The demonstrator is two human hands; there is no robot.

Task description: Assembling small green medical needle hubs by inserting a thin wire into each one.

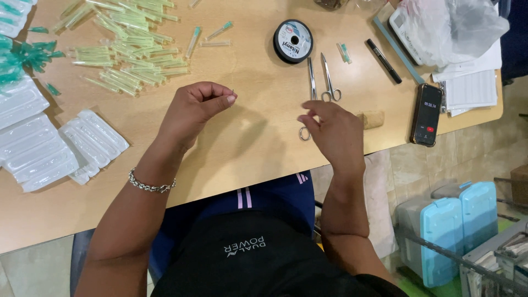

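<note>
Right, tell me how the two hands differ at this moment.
The left hand is raised over bare table with thumb and forefinger pinched on a tiny thin needle; the right hand sits beside the metal scissors, fingers loosely curled, and whether it holds anything I cannot tell. The left wrist wears a chain bracelet; the right wrist is bare. Both hands are bare and hover above the wooden table.

It was a small assembly workshop: a tabletop (258, 137) held capped needles (129, 52), plastic trays (38, 148), thread spool (293, 40) and scissors (329, 80).
</note>
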